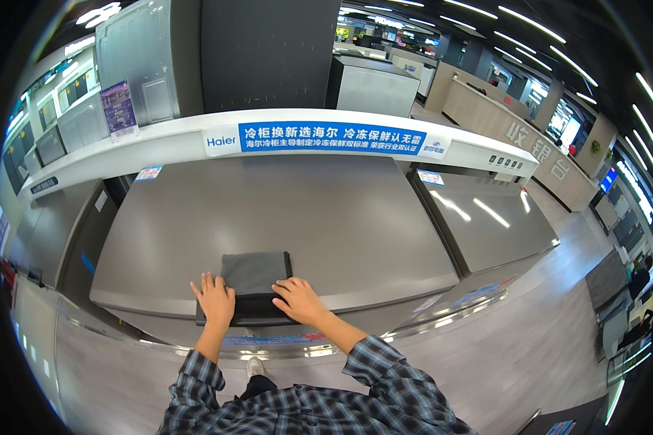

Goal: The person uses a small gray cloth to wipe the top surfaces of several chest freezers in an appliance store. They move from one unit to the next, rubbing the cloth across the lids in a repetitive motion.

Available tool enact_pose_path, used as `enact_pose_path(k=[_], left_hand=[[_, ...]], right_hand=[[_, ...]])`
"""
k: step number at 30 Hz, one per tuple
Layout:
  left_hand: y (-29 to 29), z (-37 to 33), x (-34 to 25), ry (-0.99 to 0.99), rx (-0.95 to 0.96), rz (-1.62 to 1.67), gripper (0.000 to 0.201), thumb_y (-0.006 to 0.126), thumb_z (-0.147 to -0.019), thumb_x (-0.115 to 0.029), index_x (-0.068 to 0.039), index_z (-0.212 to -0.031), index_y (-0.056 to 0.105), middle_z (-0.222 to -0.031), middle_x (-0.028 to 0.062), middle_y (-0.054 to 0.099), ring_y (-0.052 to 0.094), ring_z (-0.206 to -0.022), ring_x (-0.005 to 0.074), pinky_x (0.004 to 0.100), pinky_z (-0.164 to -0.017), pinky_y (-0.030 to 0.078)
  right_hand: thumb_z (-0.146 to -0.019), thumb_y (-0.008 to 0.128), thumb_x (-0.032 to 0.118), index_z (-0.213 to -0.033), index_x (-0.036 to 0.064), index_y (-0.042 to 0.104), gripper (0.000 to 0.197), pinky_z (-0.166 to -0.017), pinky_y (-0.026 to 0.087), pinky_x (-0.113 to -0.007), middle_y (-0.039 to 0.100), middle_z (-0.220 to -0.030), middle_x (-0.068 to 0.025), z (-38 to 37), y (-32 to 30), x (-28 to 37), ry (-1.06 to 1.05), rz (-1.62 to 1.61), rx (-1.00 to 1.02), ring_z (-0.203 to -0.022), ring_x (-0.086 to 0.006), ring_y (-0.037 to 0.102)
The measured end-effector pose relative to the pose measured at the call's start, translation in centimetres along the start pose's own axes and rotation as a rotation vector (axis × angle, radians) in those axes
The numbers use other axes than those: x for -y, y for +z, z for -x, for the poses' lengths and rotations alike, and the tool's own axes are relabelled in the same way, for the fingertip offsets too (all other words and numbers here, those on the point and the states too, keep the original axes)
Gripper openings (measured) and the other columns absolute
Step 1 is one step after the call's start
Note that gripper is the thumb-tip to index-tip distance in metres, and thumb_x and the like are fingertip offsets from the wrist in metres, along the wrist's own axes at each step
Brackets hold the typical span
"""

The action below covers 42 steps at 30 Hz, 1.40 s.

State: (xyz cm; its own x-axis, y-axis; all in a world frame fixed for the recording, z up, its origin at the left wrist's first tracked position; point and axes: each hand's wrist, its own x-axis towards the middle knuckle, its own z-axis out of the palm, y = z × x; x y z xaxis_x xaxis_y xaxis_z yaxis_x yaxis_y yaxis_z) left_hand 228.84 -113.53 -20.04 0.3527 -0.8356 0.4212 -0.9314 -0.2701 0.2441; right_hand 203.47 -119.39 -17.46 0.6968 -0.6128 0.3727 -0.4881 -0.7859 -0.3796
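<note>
A folded grey cloth (254, 272) lies near the front edge of a wide grey chest freezer lid (283, 210). Just below it is the dark handle section (257, 310) at the lid's front. My left hand (216, 299) rests by the cloth's left side, fingers stretched out over the lid and its thumb close to the cloth. On the other side, my right hand (300, 300) lies with fingers spread at the cloth's lower right corner. Neither hand grips anything. Whether the fingertips press on the cloth or only touch its edges is hard to tell.
A second chest freezer (486, 217) stands close on the right, another (54, 217) on the left. Behind the lids runs a white rail with a blue banner (334, 138). A purple sign (119, 109) stands on the rail. A wooden counter (515, 138) is at the far right.
</note>
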Motion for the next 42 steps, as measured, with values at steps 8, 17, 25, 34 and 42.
enact_pose_path(k=[8, 17, 25, 34, 42], left_hand=[[-2.6, -0.1, 8.8, 0.178, 0.064, 0.134, 0.024, 0.059, -0.093, -0.021, -0.002, -0.107, 0.064, -0.138, 0.024, 0.053, 0.042, -0.137, 0.0402, 0.06, -0.118, 0.019], [-5.3, -2.3, 11.5, 0.612, 0.441, 0.288, 0.053, 0.061, -0.094, -0.028, -0.007, -0.141, 0.052, -0.152, 0.018, 0.043, 0.04, -0.141, 0.033, 0.063, -0.116, 0.021], [-1.7, -7.1, 12.5, 0.552, 0.381, 0.283, 0.054, 0.06, -0.095, -0.03, -0.007, -0.143, 0.05, -0.153, 0.0165, 0.042, 0.037, -0.144, 0.0318, 0.0654, -0.115, 0.02], [3.9, -17.3, 12.0, 0.48, 0.371, 0.24, 0.056, 0.049, -0.101, -0.039, -0.01, -0.149, 0.043, -0.158, 0.0126, 0.036, 0.032, -0.148, 0.0272, 0.0646, -0.117, 0.017], [7.9, -28.2, 11.3, 0.364, 0.445, 0.201, 0.054, 0.044, -0.103, -0.042, -0.01, -0.147, 0.044, -0.158, 0.0119, 0.036, 0.028, -0.149, 0.026, 0.0632, -0.118, 0.016]], right_hand=[[-0.097, 0.06, 0.029, -0.123, 0.004, 0.063, 0.036, -0.103, 0.041, -0.044, 0.06, -0.127, -0.0096, -4.6, 4.1, 3.7, -0.035, -0.012, -0.019, -0.12, -0.0295, 0.052], [-0.097, 0.06, 0.03, -0.132, 0.0074, 0.059, 0.042, -0.109, 0.038, -0.044, 0.056, -0.136, -0.0088, -5.0, 4.6, 5.1, 0.125, 0.101, 0.068, -0.126, -0.0294, 0.049], [-0.099, 0.056, 0.033, -0.14, 0.0064, 0.049, 0.05, -0.112, 0.035, -0.049, 0.049, -0.145, -0.0121, -9.4, 5.8, 4.0, 0.161, 0.22, 0.083, -0.135, -0.0316, 0.043], [-0.101, 0.051, 0.04, -0.146, 0.0074, 0.044, 0.057, -0.116, 0.027, -0.057, 0.041, -0.154, -0.0106, -18.6, 8.5, -3.0, 0.283, 0.279, 0.073, -0.146, -0.0307, 0.033], [-0.104, 0.044, 0.043, -0.149, 0.0087, 0.041, 0.057, -0.119, 0.022, -0.056, 0.036, -0.158, -0.009, -28.2, 10.7, -9.4, 0.363, 0.259, 0.064, -0.149, -0.0279, 0.027]])
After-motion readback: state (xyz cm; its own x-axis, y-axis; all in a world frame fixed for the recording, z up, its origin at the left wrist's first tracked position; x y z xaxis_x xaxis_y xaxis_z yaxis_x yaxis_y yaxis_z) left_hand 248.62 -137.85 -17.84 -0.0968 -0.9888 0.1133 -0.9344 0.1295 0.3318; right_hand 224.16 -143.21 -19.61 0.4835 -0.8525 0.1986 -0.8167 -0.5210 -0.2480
